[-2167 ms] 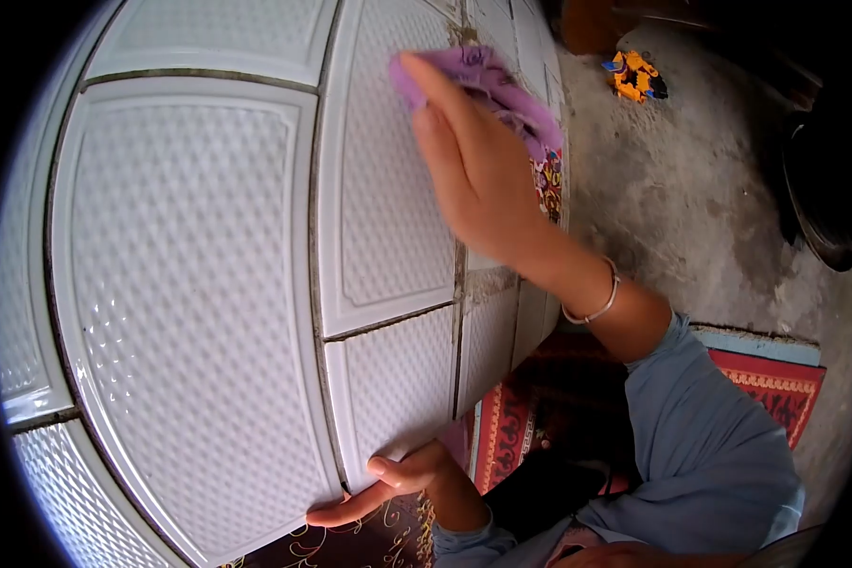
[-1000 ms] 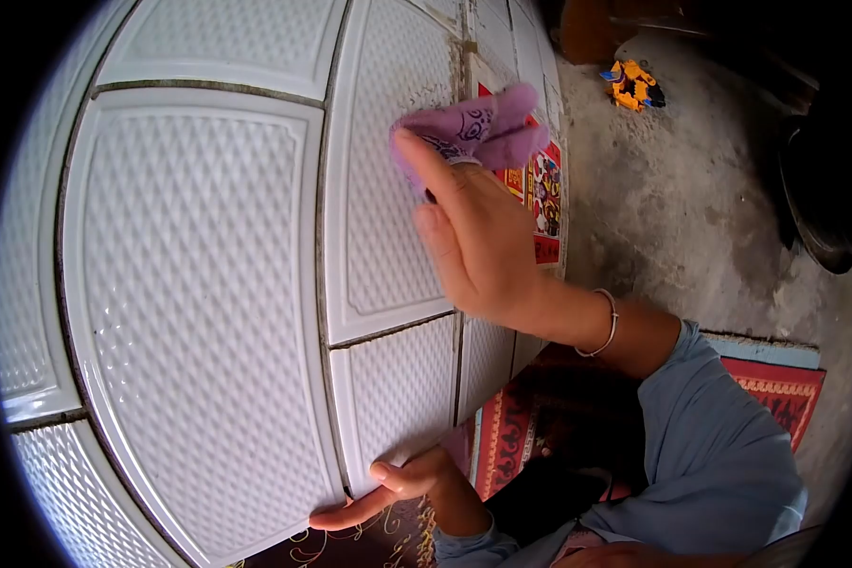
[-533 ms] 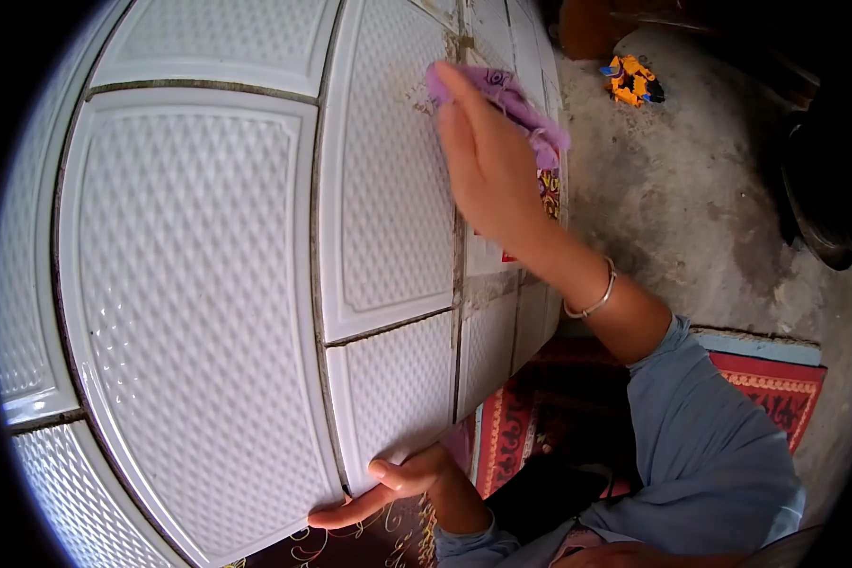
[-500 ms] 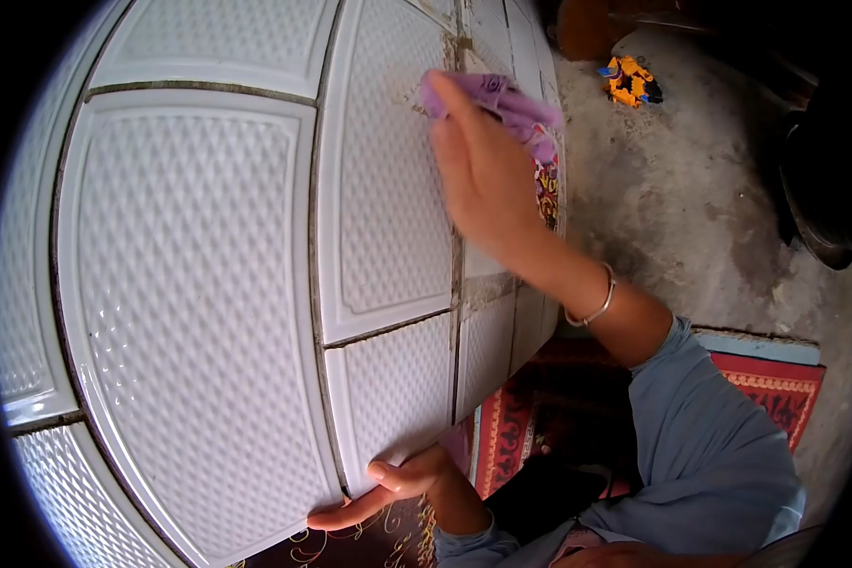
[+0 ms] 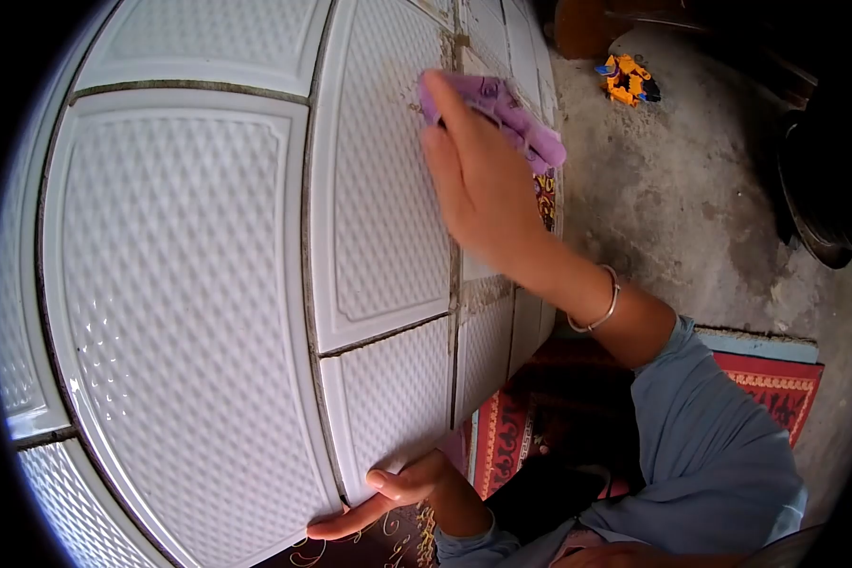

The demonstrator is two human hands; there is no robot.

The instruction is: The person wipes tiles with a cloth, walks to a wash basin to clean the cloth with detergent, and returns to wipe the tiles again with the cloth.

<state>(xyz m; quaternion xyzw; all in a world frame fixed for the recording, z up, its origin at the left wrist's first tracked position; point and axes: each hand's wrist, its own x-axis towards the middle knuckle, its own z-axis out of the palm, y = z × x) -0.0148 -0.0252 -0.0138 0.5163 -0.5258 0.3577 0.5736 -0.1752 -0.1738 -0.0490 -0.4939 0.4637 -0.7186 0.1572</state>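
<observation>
My right hand [image 5: 488, 185] presses a purple patterned cloth [image 5: 516, 118] against a wall of white embossed tiles [image 5: 189, 284]. Its fingers are closed on the cloth, partly hidden by the back of the hand, and a bangle [image 5: 604, 301] circles the wrist. Dark grout lines run between the tiles, and brownish residue marks the grout just above the cloth. At the bottom edge of the tiled surface rests my left hand [image 5: 402, 488], its thumb on the tile face and a finger stretched out along the edge. That hand holds no loose object.
An orange, black and blue toy-like object [image 5: 627, 79] lies on the grey concrete floor [image 5: 672, 208]. A red patterned mat [image 5: 776, 388] is below my right arm. Dark round-edged objects [image 5: 819, 227] stand at the far right. Colourful printed material [image 5: 545, 194] shows behind my right wrist.
My right hand and the cloth have shifted only slightly, and the cloth hangs less blurred. The tiles have moved slightly left in view. My left hand keeps its place on the edge.
</observation>
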